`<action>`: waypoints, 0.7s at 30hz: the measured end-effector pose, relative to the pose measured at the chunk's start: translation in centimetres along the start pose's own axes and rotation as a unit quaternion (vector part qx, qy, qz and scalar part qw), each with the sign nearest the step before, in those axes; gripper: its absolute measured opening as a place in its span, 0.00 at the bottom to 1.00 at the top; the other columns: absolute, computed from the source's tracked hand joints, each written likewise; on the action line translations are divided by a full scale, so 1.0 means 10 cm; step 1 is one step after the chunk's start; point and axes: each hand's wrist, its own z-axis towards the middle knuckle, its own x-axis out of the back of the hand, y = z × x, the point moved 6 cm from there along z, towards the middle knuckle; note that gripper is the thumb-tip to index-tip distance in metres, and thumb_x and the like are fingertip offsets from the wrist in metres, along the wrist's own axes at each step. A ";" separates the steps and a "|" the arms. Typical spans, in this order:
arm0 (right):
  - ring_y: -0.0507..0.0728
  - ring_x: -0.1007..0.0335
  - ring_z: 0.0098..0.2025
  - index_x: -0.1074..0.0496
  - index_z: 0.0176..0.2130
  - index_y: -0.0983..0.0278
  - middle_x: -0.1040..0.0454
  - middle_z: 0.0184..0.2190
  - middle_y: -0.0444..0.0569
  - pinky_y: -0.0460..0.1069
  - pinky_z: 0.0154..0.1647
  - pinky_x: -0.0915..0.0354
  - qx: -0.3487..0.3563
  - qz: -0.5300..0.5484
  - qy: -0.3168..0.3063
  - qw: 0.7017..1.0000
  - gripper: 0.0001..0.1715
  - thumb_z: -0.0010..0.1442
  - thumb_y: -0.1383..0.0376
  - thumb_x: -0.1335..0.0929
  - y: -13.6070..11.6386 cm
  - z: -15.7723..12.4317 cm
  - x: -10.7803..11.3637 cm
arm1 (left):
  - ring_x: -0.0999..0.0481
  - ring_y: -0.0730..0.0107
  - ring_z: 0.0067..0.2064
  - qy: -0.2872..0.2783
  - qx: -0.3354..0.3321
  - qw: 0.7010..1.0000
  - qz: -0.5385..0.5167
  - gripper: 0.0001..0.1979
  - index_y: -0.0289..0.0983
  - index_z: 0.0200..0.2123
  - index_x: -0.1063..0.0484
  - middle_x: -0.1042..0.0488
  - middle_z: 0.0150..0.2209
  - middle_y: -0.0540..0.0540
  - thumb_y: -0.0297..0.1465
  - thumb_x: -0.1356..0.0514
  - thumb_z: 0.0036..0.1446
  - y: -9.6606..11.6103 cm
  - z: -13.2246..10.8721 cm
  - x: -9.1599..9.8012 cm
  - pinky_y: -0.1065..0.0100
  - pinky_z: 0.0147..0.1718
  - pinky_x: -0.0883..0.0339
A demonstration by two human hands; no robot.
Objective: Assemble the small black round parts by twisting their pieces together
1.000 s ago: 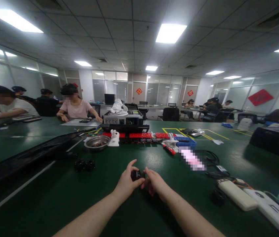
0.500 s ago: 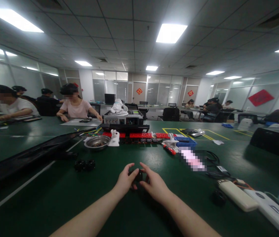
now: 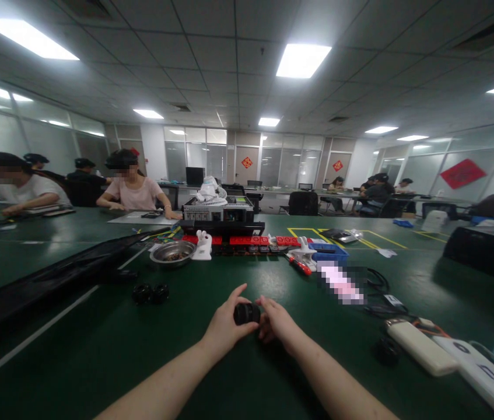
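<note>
A short black cylinder, ribbed like a lens, is held over the green table. My left hand grips its left side, with the thumb below and the fingers above. At its right end is my right hand, fingers curled together against it; what the fingertips pinch is hidden. Two similar black round parts lie to the left, and another dark round part lies to the right.
Beyond my hands are a metal bowl, a white stand, a red-handled tool and a blue tray. A long black case lies left. A cream power bank lies right. A person sits across the table.
The black cylinder has turned and shows more fully between my hands. My left thumb has dropped beneath it, and the fingers of my right hand have drawn together. The person across has shifted their arms.
</note>
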 end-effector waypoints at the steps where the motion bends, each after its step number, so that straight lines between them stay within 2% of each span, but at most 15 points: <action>1: 0.48 0.41 0.13 0.41 0.39 0.65 0.41 0.14 0.37 0.41 0.11 0.46 0.009 -0.002 -0.002 1.000 0.19 0.55 0.54 0.45 0.00 0.01 0.00 | 0.31 0.65 0.42 -0.006 -0.004 1.000 -0.002 0.36 0.43 0.52 0.48 0.30 0.39 0.49 0.30 0.37 0.38 0.00 0.00 -0.01 0.64 0.44 0.42; 4: 0.47 0.43 0.14 0.41 0.39 0.66 0.42 0.14 0.37 0.41 0.13 0.45 0.056 -0.007 0.002 0.998 0.18 0.53 0.56 0.41 -0.03 0.03 0.00 | 0.31 0.65 0.42 -0.014 -0.004 0.999 -0.029 0.36 0.43 0.53 0.49 0.30 0.39 0.48 0.30 0.37 0.39 -0.02 -0.01 -0.02 0.63 0.45 0.42; 6: 0.47 0.43 0.16 0.43 0.42 0.65 0.39 0.18 0.38 0.42 0.14 0.45 0.098 -0.005 0.001 0.995 0.21 0.51 0.57 0.39 -0.07 0.03 0.00 | 0.29 0.66 0.38 -0.017 0.021 0.997 -0.077 0.35 0.43 0.53 0.50 0.30 0.38 0.47 0.33 0.38 0.41 -0.09 0.00 -0.04 0.64 0.39 0.37; 8: 0.47 0.41 0.19 0.44 0.45 0.64 0.36 0.24 0.41 0.43 0.17 0.43 0.154 -0.019 0.001 0.988 0.24 0.48 0.60 0.37 -0.14 0.00 0.01 | 0.27 0.69 0.28 -0.021 0.069 0.987 -0.142 0.33 0.41 0.53 0.52 0.30 0.34 0.47 0.38 0.42 0.45 -0.19 0.02 -0.08 0.68 0.27 0.34; 10: 0.48 0.39 0.25 0.44 0.47 0.63 0.34 0.32 0.45 0.45 0.23 0.40 0.219 -0.059 0.006 0.974 0.27 0.46 0.66 0.35 -0.24 -0.07 0.01 | 0.29 0.74 0.19 -0.025 0.138 0.969 -0.204 0.31 0.40 0.53 0.54 0.31 0.33 0.46 0.43 0.46 0.48 -0.31 0.04 -0.13 0.72 0.16 0.38; 13: 0.49 0.39 0.28 0.45 0.49 0.60 0.35 0.39 0.46 0.47 0.31 0.39 0.274 -0.117 0.009 0.955 0.33 0.43 0.72 0.34 -0.32 -0.15 -0.01 | 0.30 0.77 0.16 -0.027 0.215 0.941 -0.259 0.30 0.39 0.51 0.53 0.32 0.36 0.43 0.45 0.48 0.48 -0.42 0.05 -0.19 0.75 0.13 0.40; 15: 0.48 0.39 0.28 0.47 0.50 0.60 0.35 0.40 0.47 0.46 0.31 0.39 0.275 -0.118 0.005 0.954 0.34 0.43 0.72 0.34 -0.31 -0.15 -0.02 | 0.30 0.76 0.18 -0.024 0.222 0.937 -0.267 0.29 0.39 0.51 0.52 0.32 0.37 0.43 0.43 0.47 0.48 -0.42 0.05 -0.19 0.74 0.15 0.39; 17: 0.48 0.39 0.27 0.48 0.50 0.61 0.36 0.40 0.48 0.45 0.27 0.38 0.252 -0.095 0.011 0.963 0.33 0.45 0.68 0.34 -0.26 -0.10 -0.01 | 0.29 0.73 0.20 -0.014 0.198 0.950 -0.239 0.30 0.38 0.51 0.52 0.31 0.35 0.44 0.41 0.45 0.47 -0.38 0.05 -0.14 0.72 0.18 0.37; 19: 0.47 0.39 0.23 0.49 0.50 0.62 0.36 0.37 0.48 0.43 0.19 0.40 0.191 -0.069 0.026 0.979 0.28 0.50 0.63 0.37 -0.17 -0.01 0.02 | 0.27 0.69 0.26 0.000 0.142 0.976 -0.168 0.33 0.37 0.52 0.50 0.30 0.34 0.45 0.37 0.41 0.43 -0.29 0.05 -0.07 0.68 0.25 0.34; 21: 0.46 0.41 0.18 0.48 0.49 0.62 0.36 0.32 0.46 0.42 0.13 0.44 0.107 -0.056 0.039 0.992 0.23 0.54 0.59 0.41 -0.06 0.05 0.04 | 0.28 0.65 0.34 0.001 0.073 0.994 -0.085 0.36 0.38 0.52 0.48 0.29 0.34 0.46 0.32 0.37 0.39 -0.18 0.04 -0.03 0.65 0.36 0.36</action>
